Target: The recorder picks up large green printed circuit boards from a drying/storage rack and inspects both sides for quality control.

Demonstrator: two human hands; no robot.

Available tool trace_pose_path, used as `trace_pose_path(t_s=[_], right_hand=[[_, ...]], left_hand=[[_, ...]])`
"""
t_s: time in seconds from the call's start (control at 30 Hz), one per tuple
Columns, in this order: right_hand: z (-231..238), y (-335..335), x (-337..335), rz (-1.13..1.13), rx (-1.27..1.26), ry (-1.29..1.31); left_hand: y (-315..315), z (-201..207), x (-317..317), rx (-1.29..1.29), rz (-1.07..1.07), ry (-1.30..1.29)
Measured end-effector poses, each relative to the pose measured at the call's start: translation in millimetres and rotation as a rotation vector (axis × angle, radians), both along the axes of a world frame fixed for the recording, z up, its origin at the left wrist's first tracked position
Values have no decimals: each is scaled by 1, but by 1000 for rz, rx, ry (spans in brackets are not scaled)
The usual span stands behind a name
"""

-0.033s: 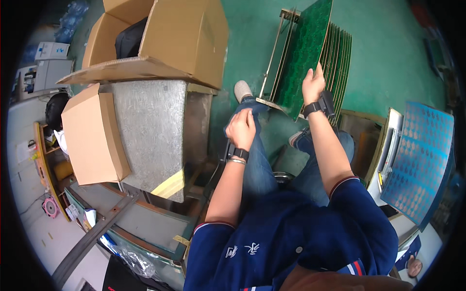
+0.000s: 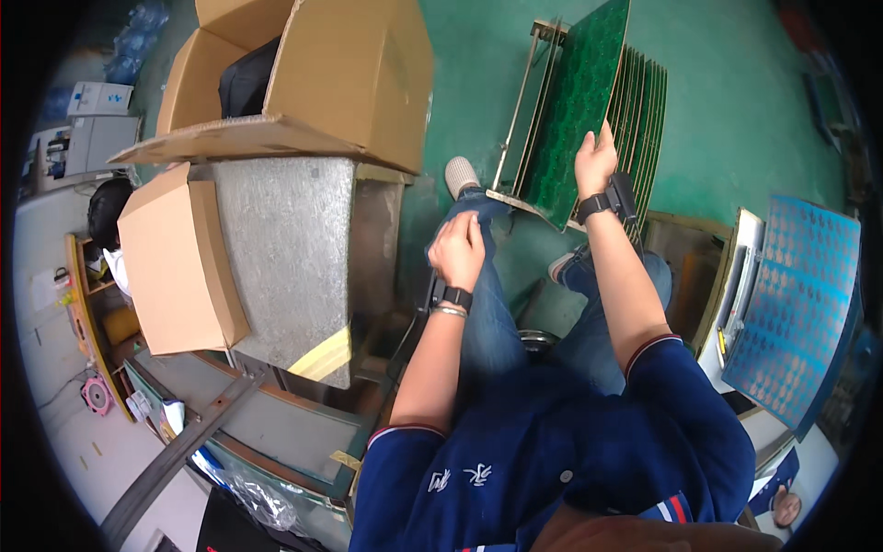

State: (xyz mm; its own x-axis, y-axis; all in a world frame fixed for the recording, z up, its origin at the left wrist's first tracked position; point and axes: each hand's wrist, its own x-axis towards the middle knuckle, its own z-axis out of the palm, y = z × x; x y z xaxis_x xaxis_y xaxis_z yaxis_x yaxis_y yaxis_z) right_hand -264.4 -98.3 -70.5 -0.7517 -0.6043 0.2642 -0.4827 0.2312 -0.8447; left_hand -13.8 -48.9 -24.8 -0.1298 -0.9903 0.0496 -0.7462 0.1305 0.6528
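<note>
Two hands are busy. Fingers of the right hand (image 2: 595,162) are pressed on the edge of a big green board (image 2: 578,110), holding it tilted up. That board leans at the front of a row of more green boards (image 2: 641,110) standing in a metal rack (image 2: 517,110) on the green floor (image 2: 736,120). The left hand (image 2: 457,250) is curled shut, resting on the person's knee and holding nothing. An open cardboard box (image 2: 349,83) sits off to the left.
</note>
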Motion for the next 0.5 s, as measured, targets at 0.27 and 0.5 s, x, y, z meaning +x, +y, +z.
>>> trace_pose_path(t_s=[0.27,0.5], right_hand=[[-66,-57,0,-78,293,179],[-109,-40,21,132,627,317]], left_hand=[[-2,-1,7,28,6,3],[-7,0,4,22,-4,-15]])
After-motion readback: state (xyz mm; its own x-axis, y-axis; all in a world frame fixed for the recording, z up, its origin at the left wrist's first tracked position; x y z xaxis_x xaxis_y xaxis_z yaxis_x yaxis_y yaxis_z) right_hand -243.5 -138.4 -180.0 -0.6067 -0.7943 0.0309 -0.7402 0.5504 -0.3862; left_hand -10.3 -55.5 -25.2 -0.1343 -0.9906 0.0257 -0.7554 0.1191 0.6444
